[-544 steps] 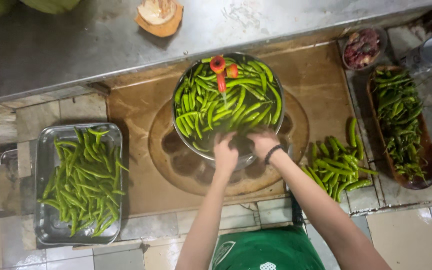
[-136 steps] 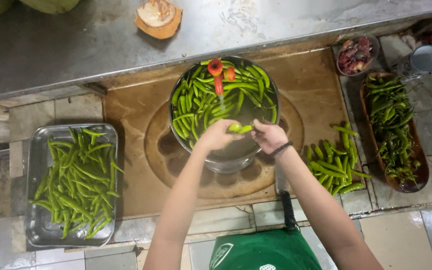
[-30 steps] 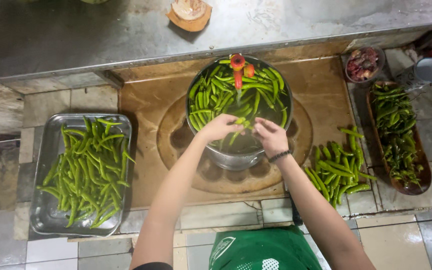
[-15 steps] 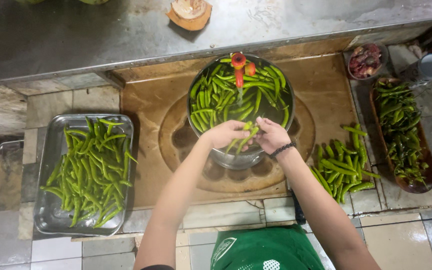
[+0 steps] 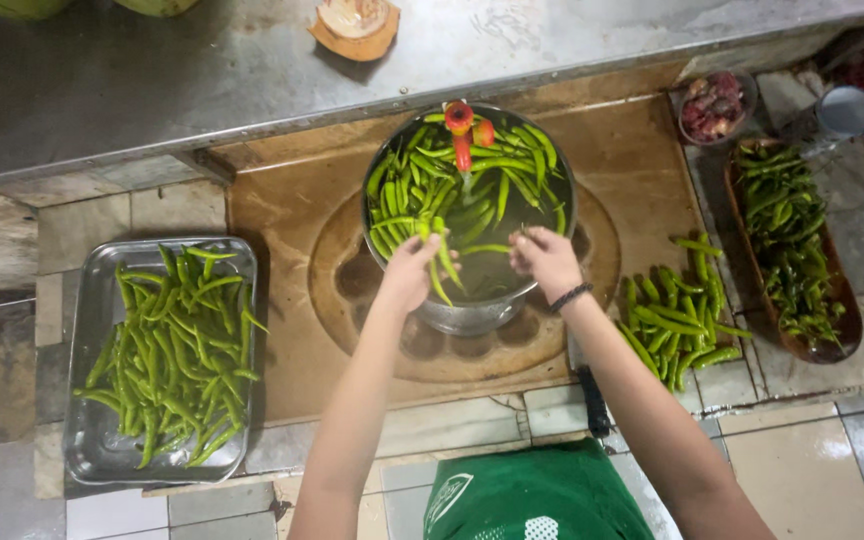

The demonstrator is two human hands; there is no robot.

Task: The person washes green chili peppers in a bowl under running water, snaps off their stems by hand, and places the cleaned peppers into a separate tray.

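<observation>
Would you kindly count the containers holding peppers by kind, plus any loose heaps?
Round metal bowl: 1
Metal tray: 1
Oval wooden dish: 1
Loose heap: 1
Total: 4

Left of the round carved wooden board (image 5: 352, 300), a rectangular metal tray (image 5: 92, 440) heaped with green chillies. Right of that board, a loose pile of green chillies (image 5: 677, 315) on the tiles; farther right, an oblong wooden dish (image 5: 837, 335) of darker chillies. Up right, 1 small bowl of reddish pieces (image 5: 714, 103) and 1 metal cup (image 5: 845, 110). Above the board, a cut coconut shell (image 5: 355, 25) on the steel counter (image 5: 152, 90).
</observation>
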